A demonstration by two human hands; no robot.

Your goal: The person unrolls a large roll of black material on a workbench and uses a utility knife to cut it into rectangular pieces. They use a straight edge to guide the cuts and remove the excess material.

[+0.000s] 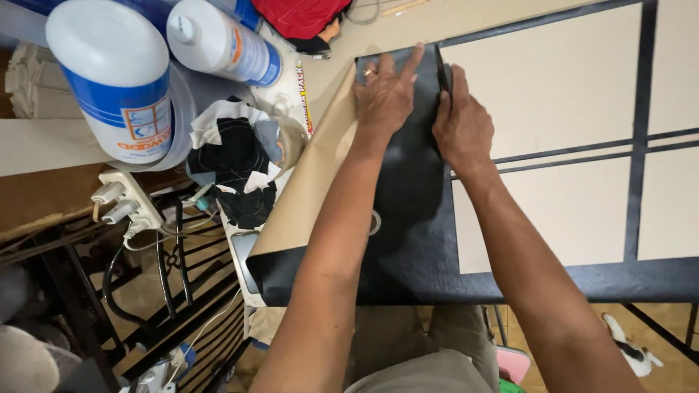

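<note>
1. Head view: my left hand (pixel 384 94) lies flat, palm down, on the black sheet (pixel 408 218), fingers spread and stretched toward the sheet's far edge. It grips nothing; it only presses. There is a ring on one finger.
2. My right hand (pixel 460 124) sits just beside the left, on the sheet's right edge near its far corner. The fingers curl against that edge; I cannot tell whether they pinch it or only press on it.
3. The black sheet runs from the desk's near edge away from me, lying over brown paper (pixel 313 182) that shows along its left side.
4. To the right, cream panels (pixel 553 80) cover the desk, with dark strips between them.
5. At the desk's left edge lies a wad of black-and-white rags (pixel 237 156). Beyond it stand two white bottles (pixel 116 73) with blue labels.
6. Below them, off the desk, hangs a power strip (pixel 127 200) with plugs and cables.
</note>
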